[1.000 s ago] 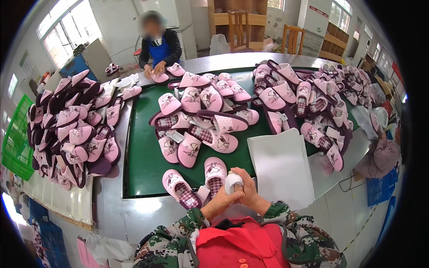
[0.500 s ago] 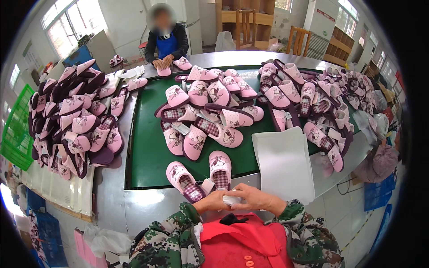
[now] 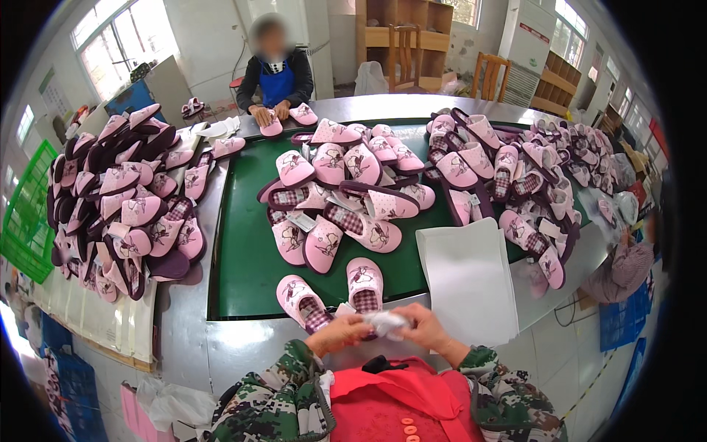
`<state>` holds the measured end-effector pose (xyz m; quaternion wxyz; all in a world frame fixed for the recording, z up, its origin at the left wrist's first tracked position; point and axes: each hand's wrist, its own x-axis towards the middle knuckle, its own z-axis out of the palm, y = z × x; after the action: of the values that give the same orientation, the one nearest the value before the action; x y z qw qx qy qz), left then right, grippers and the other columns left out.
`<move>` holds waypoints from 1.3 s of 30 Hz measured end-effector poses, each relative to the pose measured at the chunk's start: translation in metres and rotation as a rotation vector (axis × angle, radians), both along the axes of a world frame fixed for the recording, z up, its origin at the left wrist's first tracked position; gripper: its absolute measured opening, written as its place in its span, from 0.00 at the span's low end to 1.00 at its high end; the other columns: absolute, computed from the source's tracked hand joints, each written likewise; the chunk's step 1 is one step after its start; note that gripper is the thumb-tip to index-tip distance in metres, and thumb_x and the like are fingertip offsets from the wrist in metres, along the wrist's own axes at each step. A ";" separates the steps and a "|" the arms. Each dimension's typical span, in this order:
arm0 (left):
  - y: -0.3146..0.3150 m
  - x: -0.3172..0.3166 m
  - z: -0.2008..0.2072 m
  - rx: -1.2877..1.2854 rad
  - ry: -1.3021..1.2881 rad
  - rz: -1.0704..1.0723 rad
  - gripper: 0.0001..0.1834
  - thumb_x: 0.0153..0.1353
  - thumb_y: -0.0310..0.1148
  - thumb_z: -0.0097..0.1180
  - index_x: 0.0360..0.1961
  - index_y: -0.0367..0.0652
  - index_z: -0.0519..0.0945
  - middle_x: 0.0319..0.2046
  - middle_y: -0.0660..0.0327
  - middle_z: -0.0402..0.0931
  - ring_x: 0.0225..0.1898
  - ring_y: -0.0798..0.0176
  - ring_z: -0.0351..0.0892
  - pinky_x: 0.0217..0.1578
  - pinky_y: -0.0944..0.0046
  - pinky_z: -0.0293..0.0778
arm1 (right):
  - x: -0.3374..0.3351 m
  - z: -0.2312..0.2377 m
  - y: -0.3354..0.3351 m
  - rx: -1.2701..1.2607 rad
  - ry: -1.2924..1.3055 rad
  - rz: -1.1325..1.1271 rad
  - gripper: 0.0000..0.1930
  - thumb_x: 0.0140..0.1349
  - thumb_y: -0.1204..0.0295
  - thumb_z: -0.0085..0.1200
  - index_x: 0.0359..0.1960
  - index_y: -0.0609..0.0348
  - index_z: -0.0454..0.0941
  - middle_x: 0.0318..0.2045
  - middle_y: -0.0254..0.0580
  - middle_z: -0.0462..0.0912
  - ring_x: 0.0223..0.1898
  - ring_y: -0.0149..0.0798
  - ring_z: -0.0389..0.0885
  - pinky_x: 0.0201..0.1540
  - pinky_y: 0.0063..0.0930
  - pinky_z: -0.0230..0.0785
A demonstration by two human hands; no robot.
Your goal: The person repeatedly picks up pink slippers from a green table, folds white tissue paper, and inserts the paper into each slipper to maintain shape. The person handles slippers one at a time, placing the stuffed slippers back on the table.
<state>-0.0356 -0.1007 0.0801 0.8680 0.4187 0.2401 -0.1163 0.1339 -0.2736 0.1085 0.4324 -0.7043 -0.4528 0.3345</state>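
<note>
A crumpled white wad (image 3: 387,323), thin and paper-like, is stretched between my two hands at the table's near edge. My left hand (image 3: 339,334) pinches its left end, and my right hand (image 3: 428,330) grips the right end. Just beyond them lie two pink slippers, a left one (image 3: 293,295) and a right one (image 3: 365,276), with plum checked insoles and their heels toward me. My fingers and the wad partly cover those heels. A white tag (image 3: 345,310) sits between the pair.
Pink slippers are heaped mid-table (image 3: 346,166), on the left (image 3: 121,195) and on the right (image 3: 508,162). White sheets (image 3: 471,276) lie right of the pair. Across the green-topped table (image 3: 247,243), a co-worker in a blue apron (image 3: 277,85) handles slippers. A green crate (image 3: 26,214) stands far left.
My hands have moved apart, and the wad, compact between them before, is now drawn out wider. The whole view has shifted slightly. The co-worker's hands have moved a little at the slipper.
</note>
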 end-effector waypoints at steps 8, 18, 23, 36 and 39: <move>0.039 0.032 -0.025 1.622 0.084 0.060 0.37 0.44 0.35 0.62 0.57 0.46 0.61 0.41 0.49 0.66 0.41 0.42 0.72 0.40 0.50 0.70 | -0.012 -0.037 0.049 0.051 -0.131 -0.129 0.20 0.46 0.66 0.62 0.45 0.47 0.77 0.32 0.42 0.72 0.32 0.39 0.74 0.37 0.28 0.68; 0.037 0.059 -0.053 1.536 0.134 -0.116 0.40 0.45 0.39 0.52 0.62 0.51 0.55 0.27 0.43 0.77 0.30 0.40 0.77 0.34 0.46 0.72 | 0.023 -0.067 0.054 -0.041 -0.457 -0.061 0.21 0.43 0.68 0.62 0.43 0.47 0.77 0.34 0.48 0.70 0.36 0.47 0.73 0.40 0.36 0.69; 0.011 0.063 -0.058 1.439 0.192 -0.020 0.41 0.47 0.38 0.53 0.63 0.50 0.52 0.26 0.40 0.76 0.29 0.37 0.76 0.34 0.43 0.72 | 0.001 -0.049 0.060 -0.001 -0.637 -0.062 0.20 0.41 0.70 0.62 0.41 0.48 0.77 0.34 0.49 0.69 0.36 0.50 0.73 0.38 0.37 0.70; 0.013 0.059 -0.062 1.409 0.126 -0.046 0.41 0.46 0.36 0.54 0.63 0.51 0.54 0.28 0.38 0.76 0.32 0.36 0.76 0.37 0.45 0.72 | -0.017 -0.048 0.043 0.183 -0.558 -0.176 0.25 0.42 0.73 0.62 0.46 0.52 0.73 0.38 0.48 0.68 0.37 0.50 0.73 0.38 0.38 0.70; 0.013 0.058 -0.064 1.403 0.113 -0.037 0.41 0.45 0.36 0.53 0.63 0.53 0.53 0.26 0.39 0.76 0.30 0.36 0.76 0.36 0.44 0.72 | -0.012 -0.039 0.031 0.115 -0.671 -0.124 0.25 0.43 0.74 0.62 0.47 0.52 0.72 0.38 0.46 0.68 0.37 0.48 0.73 0.37 0.38 0.70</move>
<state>0.0226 -0.0875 0.0163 0.3771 0.8771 0.2959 0.0299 0.1219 -0.2429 0.0698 0.3180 -0.7755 -0.5445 0.0313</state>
